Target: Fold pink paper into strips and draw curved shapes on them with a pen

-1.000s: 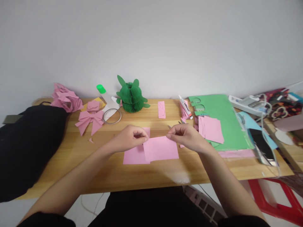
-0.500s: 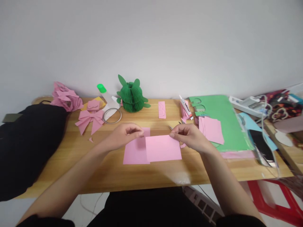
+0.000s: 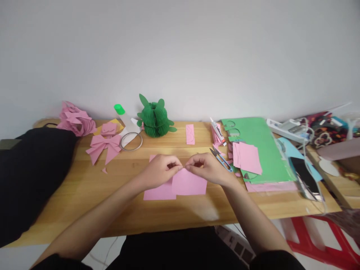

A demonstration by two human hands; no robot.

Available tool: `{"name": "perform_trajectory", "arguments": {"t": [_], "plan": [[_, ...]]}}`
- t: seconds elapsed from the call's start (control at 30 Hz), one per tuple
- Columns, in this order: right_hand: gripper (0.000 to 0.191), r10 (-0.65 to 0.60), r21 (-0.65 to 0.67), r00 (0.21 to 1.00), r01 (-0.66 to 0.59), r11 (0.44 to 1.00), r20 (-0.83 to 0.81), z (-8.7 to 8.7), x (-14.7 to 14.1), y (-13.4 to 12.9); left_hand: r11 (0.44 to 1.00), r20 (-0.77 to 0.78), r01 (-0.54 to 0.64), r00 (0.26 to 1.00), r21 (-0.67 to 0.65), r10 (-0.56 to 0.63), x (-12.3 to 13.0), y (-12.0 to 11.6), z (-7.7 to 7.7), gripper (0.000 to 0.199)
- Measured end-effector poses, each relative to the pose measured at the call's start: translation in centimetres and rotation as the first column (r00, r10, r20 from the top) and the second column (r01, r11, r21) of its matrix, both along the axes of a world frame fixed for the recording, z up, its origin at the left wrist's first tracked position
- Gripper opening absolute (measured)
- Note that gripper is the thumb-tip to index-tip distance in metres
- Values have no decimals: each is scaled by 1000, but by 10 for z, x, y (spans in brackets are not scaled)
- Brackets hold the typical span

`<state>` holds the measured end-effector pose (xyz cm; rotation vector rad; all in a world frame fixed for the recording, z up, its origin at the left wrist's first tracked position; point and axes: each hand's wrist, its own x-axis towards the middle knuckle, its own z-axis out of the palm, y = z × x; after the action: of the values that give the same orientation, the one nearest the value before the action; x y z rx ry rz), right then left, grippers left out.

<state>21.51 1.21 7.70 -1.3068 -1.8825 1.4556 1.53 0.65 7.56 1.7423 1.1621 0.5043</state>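
Note:
Two pink sheets are in front of me on the wooden table. My left hand (image 3: 164,170) is closed in a pinch at the top edge of the right pink sheet (image 3: 189,183), its wrist over the left pink sheet (image 3: 159,193). Fingertips nearly touching it, my right hand (image 3: 204,168) pinches the same edge. The upper corners of the held sheet are hidden by my fingers. Small scissors (image 3: 221,159) lie just beyond my right hand.
A green paper ball figure (image 3: 154,120), pink bow (image 3: 104,147), tape ring (image 3: 131,141) and glue tube (image 3: 218,131) lie behind. Pink squares (image 3: 247,158) rest on green sheets (image 3: 271,157) at right, near a phone (image 3: 305,176). Black cloth (image 3: 36,176) covers the left end.
My hands have come together at the top edge of the right pink sheet, my right hand moving left. The scissors are now uncovered. The view has shifted slightly.

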Motion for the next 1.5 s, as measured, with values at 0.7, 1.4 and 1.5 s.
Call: {"name": "perform_trajectory", "arguments": {"t": [0.7,1.4,1.5], "plan": [[28,-15,-39,1000,15,999,-7,1,3,-5,991,31,-88,995,-99,92,-27,11,4,24],[33,-515,254,815,575,778,-265,-45,-39,-34,834,480,-481,684,-270,549,9,-7,-28,27],[39,-423,-21,812,453,891,-401,-44,-43,-36,839,472,-504,700,-206,536,13,-8,-26,24]]}}
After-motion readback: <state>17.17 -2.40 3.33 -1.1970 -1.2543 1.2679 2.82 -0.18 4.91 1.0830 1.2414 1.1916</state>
